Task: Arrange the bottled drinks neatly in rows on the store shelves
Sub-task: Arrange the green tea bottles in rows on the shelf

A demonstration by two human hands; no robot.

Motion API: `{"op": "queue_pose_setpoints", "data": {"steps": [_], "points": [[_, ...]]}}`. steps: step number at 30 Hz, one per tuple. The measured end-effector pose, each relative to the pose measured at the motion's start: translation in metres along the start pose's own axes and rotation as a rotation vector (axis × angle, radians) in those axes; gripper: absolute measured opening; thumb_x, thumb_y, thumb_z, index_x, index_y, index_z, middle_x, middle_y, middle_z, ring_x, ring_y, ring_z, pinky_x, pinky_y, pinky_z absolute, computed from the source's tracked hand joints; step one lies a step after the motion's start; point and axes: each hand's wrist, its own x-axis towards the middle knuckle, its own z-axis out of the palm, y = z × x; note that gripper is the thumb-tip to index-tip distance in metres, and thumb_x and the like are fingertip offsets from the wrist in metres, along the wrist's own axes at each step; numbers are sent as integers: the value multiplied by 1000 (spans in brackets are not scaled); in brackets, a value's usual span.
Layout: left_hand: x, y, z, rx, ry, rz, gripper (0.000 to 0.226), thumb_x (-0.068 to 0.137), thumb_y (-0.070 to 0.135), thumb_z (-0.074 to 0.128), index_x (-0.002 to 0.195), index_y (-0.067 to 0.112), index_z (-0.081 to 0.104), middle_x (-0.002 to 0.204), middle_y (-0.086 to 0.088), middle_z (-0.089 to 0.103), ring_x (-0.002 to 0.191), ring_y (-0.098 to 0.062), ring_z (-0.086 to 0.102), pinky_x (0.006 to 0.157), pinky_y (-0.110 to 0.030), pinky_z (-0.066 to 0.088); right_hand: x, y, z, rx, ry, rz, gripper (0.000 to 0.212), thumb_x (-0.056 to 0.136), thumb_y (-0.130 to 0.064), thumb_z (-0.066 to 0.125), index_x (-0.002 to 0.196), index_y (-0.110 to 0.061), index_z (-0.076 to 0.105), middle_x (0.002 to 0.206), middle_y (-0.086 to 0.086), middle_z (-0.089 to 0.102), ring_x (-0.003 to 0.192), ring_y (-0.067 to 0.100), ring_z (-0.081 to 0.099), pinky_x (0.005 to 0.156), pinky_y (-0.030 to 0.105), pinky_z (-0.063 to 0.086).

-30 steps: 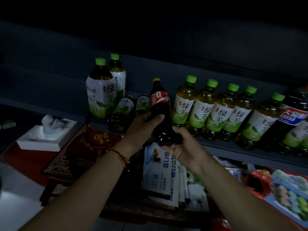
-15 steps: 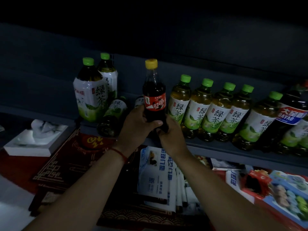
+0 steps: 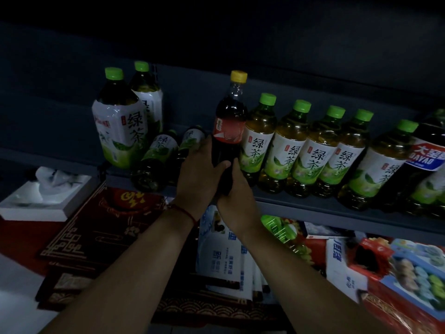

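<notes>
A dark cola bottle (image 3: 230, 124) with a yellow cap and red label stands upright on the grey shelf (image 3: 313, 208), at the left end of a row of several green-tea bottles (image 3: 289, 145). My left hand (image 3: 201, 172) grips its lower body from the left. My right hand (image 3: 237, 201) holds its base from the front right. Two small green-tea bottles (image 3: 159, 155) lie tipped just left of my left hand. Two large green-tea bottles (image 3: 120, 121) stand at the shelf's left end.
A dark Dayao bottle (image 3: 426, 160) stands at the row's right end. Below the shelf lie red patterned boxes (image 3: 96, 232), white-blue packets (image 3: 224, 256) and colourful snack packs (image 3: 409, 268). A white tissue box (image 3: 43, 198) sits at the left.
The cola bottle went from tilted in both hands to upright on the shelf beside the green-tea row. Both hands followed it upward and still hold it.
</notes>
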Motion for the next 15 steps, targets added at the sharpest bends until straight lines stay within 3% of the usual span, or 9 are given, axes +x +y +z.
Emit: {"op": "queue_pose_setpoints", "data": {"steps": [3, 6, 9, 11, 15], "points": [[-1, -1, 0, 1, -13, -9, 69, 91, 33, 64, 151, 20, 34, 140, -8, 54, 126, -23, 53, 104, -42, 45, 3, -1, -1, -6, -42, 27, 88, 90, -13, 64, 158, -24, 9, 161, -4, 25, 146, 9, 25, 120, 30, 24], [-7, 1, -9, 6, -44, 35, 66, 93, 28, 63, 152, 22, 34, 137, -7, 56, 123, -21, 55, 103, -37, 45, 6, -4, -5, 8, -56, -2, 83, 86, -15, 65, 156, -27, 21, 154, -5, 38, 141, 8, 35, 117, 36, 33], [-17, -4, -25, 149, -73, 100, 62, 97, 32, 58, 153, 20, 34, 139, -9, 55, 124, -24, 53, 101, -35, 45, -1, -10, -12, -39, -83, -5, 74, 90, -10, 61, 151, -31, 26, 151, -11, 36, 139, 4, 32, 111, 16, 26], [-26, -11, -40, 272, -37, 160, 54, 97, 31, 55, 148, 16, 44, 134, -14, 57, 119, -30, 55, 94, -39, 48, -11, -15, -16, -195, -57, -27, 73, 94, -10, 57, 155, -22, 21, 157, -5, 29, 141, 7, 28, 104, 9, 19], [-41, -39, -74, 520, 29, 251, 61, 86, 38, 41, 136, 8, 55, 121, -20, 60, 104, -40, 57, 81, -46, 50, -20, -39, -4, -550, -223, -179, 71, 97, -20, 54, 157, -20, 15, 164, -2, 10, 148, 19, 18, 116, 24, 23]]}}
